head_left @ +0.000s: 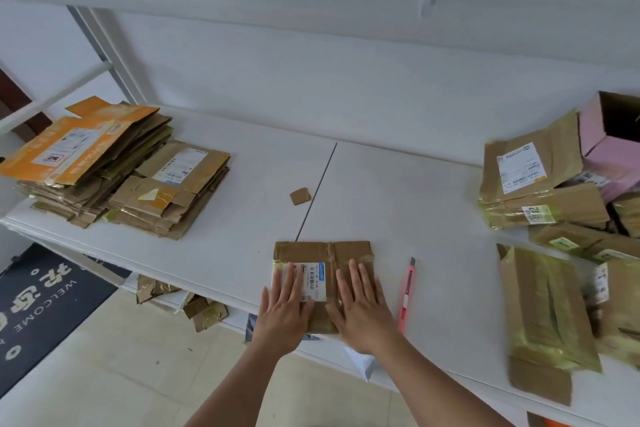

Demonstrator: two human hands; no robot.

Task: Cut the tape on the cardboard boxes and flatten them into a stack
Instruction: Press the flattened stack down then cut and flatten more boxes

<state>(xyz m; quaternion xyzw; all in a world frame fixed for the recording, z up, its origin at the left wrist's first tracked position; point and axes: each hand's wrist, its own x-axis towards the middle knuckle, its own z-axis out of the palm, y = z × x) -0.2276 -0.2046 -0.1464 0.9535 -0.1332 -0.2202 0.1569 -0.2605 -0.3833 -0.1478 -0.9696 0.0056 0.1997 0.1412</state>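
Now: two hands, left hand (284, 305); right hand (362, 303) | one flattened box (325, 255) | one cutter (406, 295)

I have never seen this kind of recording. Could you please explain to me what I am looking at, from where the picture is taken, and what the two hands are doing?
There is no machine here. A person wears a camera on the head, so you look down along the arms. The left hand and right hand lie flat, fingers straight, pressing a flattened cardboard box onto the white table. Neither hand holds anything. A pink utility knife lies on the table just right of the box. At the far left is a stack of flattened boxes; at the right lie boxes still waiting. A small cardboard scrap lies in the middle.
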